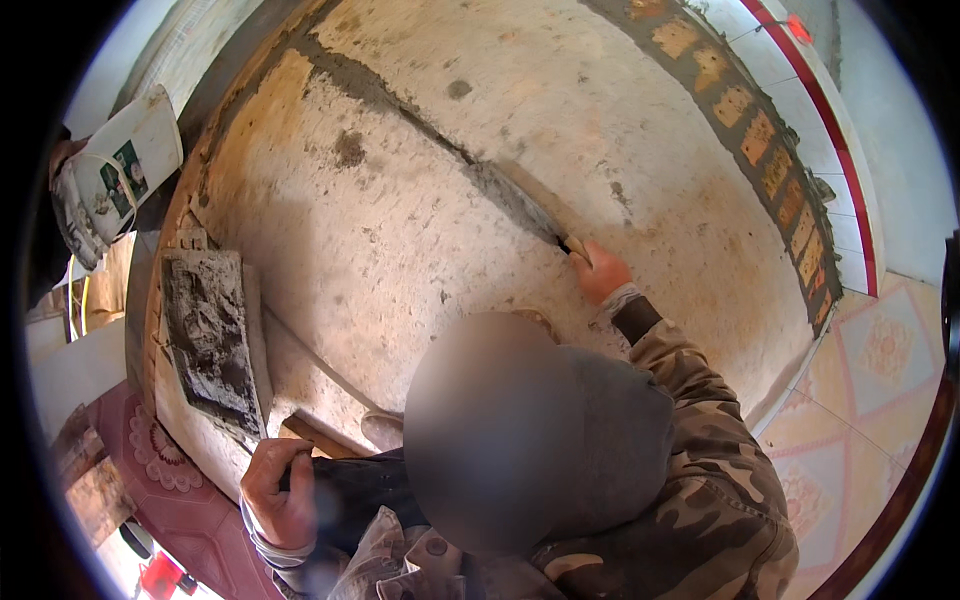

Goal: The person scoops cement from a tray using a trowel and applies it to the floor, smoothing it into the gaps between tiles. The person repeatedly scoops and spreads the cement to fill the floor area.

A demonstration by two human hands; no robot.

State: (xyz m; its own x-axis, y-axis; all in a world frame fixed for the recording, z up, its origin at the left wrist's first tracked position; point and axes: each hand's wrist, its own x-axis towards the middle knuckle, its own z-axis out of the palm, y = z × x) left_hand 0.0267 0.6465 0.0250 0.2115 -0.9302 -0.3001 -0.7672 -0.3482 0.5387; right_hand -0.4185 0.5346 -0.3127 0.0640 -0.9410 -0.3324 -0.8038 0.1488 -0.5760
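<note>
My right hand (602, 273) is closed round the wooden handle of a trowel (524, 207). The trowel's grey, mortar-smeared blade lies along a dark seam (400, 105) between pale slabs (340, 210), pointing up and to the left. My left hand (280, 490) is at the lower left with its fingers curled in, against dark cloth by my leg; what they hold, if anything, is hidden. Just beyond it, a rectangular tray (255, 340) smeared with wet grey mortar rests on the slab. A long, thin-handled tool with a rounded end (381, 430) lies beside the tray.
At the far left, another person's hand (66, 152) is at a white bucket (160, 135). A row of bricks set in mortar (757, 137) borders the slab on the right, beside patterned floor tiles (885, 335). A red patterned surface (190, 500) lies lower left. A blurred patch covers the lower middle.
</note>
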